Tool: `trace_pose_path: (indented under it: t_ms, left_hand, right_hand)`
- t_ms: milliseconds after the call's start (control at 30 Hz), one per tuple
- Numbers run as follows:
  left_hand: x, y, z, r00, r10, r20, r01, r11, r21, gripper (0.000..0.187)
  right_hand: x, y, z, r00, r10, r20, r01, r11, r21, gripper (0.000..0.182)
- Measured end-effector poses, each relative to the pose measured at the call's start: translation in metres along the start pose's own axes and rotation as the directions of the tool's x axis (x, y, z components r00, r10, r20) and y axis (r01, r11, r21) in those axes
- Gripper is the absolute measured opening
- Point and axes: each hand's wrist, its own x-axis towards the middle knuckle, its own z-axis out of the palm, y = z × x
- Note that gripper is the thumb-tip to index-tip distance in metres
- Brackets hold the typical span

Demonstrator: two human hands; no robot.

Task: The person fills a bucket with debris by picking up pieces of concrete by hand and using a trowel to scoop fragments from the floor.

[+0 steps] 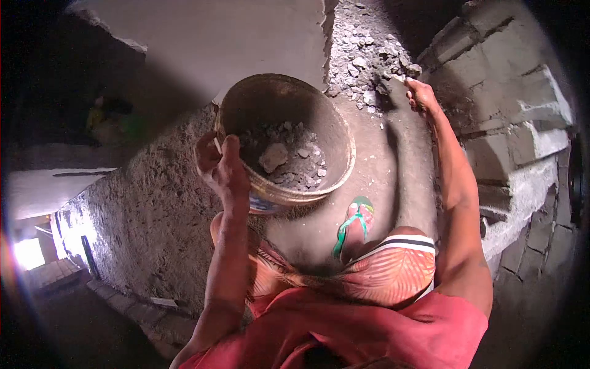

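A worn bucket [270,101] stands tilted toward me, with broken rubble and dust in its bottom. The largest piece in it is a pale chunk [273,157]. My left hand [224,169] is closed on the bucket's left rim, thumb up at the edge. Farther forward on the right, my right hand [421,95] reaches down to the edge of a heap of grey rubble [359,52]. Its fingers are curled together beside a small pale edge; what they hold is too small to make out.
On the right rise stacked concrete blocks [516,147]. A rough wall [147,215] runs along the left, and a smooth grey slab [239,37] juts in ahead. My foot in a green flip-flop [353,227] is on the dusty floor [375,160] near the bucket.
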Motion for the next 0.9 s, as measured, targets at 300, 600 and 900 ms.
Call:
trace_pose_path:
  t_ms: [300,600,900]
  left_hand:
    - [-0.007,0.011,-0.003,0.991,-0.132,0.0,0.131,0.991,0.029,0.046]
    - [-0.011,-0.007,-0.011,0.997,0.079,0.005,-0.079,0.992,0.097,0.041]
    - [-0.002,-0.008,-0.064,0.995,-0.1,-0.02,0.096,0.982,-0.161,0.027]
  right_hand:
    - [-0.155,-0.03,0.044,0.988,-0.097,0.122,0.115,0.983,-0.146,0.023]
    - [-0.256,-0.065,0.152,0.747,-0.387,0.541,0.613,0.084,-0.786,0.028]
    - [-0.178,0.136,-0.021,0.96,-0.251,-0.125,0.105,0.737,-0.668,0.023]
